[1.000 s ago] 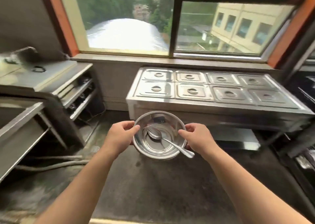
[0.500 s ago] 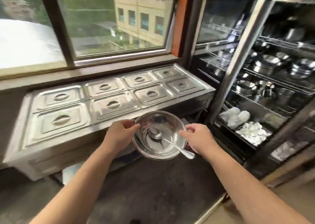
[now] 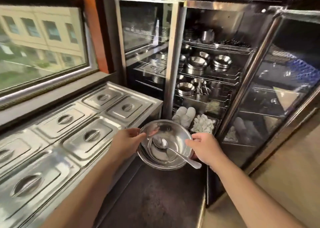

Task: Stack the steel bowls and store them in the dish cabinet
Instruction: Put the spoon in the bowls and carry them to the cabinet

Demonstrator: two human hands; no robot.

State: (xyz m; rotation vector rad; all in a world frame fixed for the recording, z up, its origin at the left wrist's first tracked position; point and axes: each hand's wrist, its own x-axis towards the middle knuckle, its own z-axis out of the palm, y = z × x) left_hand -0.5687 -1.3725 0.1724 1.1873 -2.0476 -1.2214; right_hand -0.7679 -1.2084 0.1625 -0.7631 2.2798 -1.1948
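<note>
A stack of steel bowls [image 3: 174,135] is held in front of me at centre frame, with a steel spoon [image 3: 171,149] lying inside the top bowl. My left hand [image 3: 126,141] grips the left rim and my right hand [image 3: 204,148] grips the right rim. Straight ahead stands the dish cabinet [image 3: 173,54] with its door [image 3: 277,97] swung open to the right. Its wire shelves carry more steel bowls [image 3: 197,64] and cups.
A steel counter of lidded food pans [image 3: 72,129] runs along the left under the window [image 3: 39,42]. White cups [image 3: 185,115] and white pieces sit on the cabinet's low shelf. The dark floor [image 3: 155,193] lies below my arms, with a tan wall at right.
My view has swung right from the window and pan counter to face the open cabinet. Both hands keep the same hold on the bowls, and the spoon has not shifted.
</note>
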